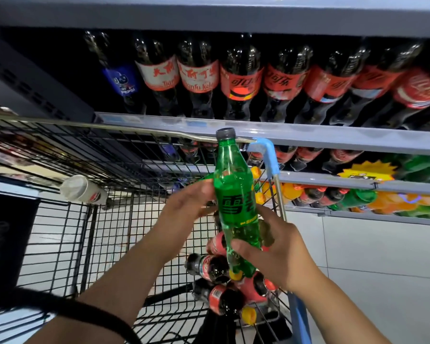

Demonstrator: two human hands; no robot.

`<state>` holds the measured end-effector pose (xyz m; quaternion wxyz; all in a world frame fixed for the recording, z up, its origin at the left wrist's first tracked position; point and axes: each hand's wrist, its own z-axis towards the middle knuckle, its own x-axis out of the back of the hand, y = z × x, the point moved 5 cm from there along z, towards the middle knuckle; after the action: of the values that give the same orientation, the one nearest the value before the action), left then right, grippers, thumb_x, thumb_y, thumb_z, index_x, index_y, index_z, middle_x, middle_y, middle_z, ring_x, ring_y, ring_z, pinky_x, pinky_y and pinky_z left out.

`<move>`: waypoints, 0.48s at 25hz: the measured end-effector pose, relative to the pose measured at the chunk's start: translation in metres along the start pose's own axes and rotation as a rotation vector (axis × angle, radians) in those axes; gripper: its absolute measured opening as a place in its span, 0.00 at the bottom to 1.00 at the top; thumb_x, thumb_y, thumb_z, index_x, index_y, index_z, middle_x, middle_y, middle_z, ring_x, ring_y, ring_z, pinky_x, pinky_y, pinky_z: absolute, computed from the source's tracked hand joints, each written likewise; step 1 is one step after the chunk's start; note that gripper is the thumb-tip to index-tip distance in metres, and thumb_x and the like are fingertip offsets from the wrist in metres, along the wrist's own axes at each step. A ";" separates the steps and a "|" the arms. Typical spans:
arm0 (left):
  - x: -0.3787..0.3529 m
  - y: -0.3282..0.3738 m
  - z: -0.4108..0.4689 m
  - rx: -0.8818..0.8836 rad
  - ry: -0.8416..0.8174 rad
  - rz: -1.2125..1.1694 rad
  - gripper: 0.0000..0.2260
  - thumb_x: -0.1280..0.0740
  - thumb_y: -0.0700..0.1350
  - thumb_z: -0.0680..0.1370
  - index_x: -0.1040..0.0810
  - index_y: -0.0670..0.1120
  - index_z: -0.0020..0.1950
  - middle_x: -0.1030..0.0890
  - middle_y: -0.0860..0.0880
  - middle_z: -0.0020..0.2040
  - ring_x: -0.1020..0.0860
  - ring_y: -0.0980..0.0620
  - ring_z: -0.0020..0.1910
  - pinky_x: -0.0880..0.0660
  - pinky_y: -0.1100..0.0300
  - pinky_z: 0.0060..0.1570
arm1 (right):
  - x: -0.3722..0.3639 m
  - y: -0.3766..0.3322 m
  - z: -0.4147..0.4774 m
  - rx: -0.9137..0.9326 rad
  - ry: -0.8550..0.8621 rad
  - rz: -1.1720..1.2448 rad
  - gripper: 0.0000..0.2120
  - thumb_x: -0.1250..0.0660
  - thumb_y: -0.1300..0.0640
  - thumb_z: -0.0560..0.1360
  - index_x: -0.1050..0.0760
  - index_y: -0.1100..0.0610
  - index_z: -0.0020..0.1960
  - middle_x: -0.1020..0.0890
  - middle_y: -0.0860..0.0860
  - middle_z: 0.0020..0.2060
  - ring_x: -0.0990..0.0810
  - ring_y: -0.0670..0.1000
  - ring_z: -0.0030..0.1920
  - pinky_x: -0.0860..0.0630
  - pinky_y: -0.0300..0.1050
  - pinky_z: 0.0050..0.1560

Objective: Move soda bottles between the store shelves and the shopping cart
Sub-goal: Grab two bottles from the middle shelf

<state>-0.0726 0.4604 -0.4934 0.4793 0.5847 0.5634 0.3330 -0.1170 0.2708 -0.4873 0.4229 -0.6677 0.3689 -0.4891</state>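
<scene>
One green bottle (233, 194) of clear ribbed plastic, with a grey screw cap and dark characters on its label, stands nearly upright in the centre of the frame, above the shopping cart (134, 131) and in front of the shelf edge. Two hands hold it. The left hand (191, 203) closes on it at label height from the left. The right hand (273, 249) grips the lower body, thumb laid across the front. In the lower centre, at least three dark cola bottles (210, 266) with red labels lie on their sides in the cart's corner, with two yellow caps among them. The cart is black wire mesh with a metal rim and a blue plastic corner piece (266, 155). A white cylinder with a Pepsi mark (82, 189) lies at its left. Across the top, the grey metal shelves (333, 139) carry a front row of eight large dark bottles: one with a blue label (119, 80), two white-and-red, five red. At right, the lower shelves hold smaller cola, orange and green bottles and one yellow starburst tag (365, 173). The floor (370, 256) is pale glossy tile.
</scene>
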 end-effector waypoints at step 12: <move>0.064 -0.128 0.130 -0.010 0.073 1.105 0.30 0.21 0.45 0.68 0.25 0.45 0.68 0.20 0.44 0.60 0.21 0.43 0.58 0.27 0.59 0.52 | 0.006 0.013 0.005 -0.008 0.199 0.280 0.33 0.20 0.50 0.67 0.32 0.46 0.67 0.17 0.34 0.52 0.18 0.36 0.51 0.24 0.26 0.45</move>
<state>0.0138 0.4871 -0.6642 0.2163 0.7792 0.1873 0.5577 -0.1112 0.2613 -0.4979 0.4456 -0.5596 0.5002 -0.4879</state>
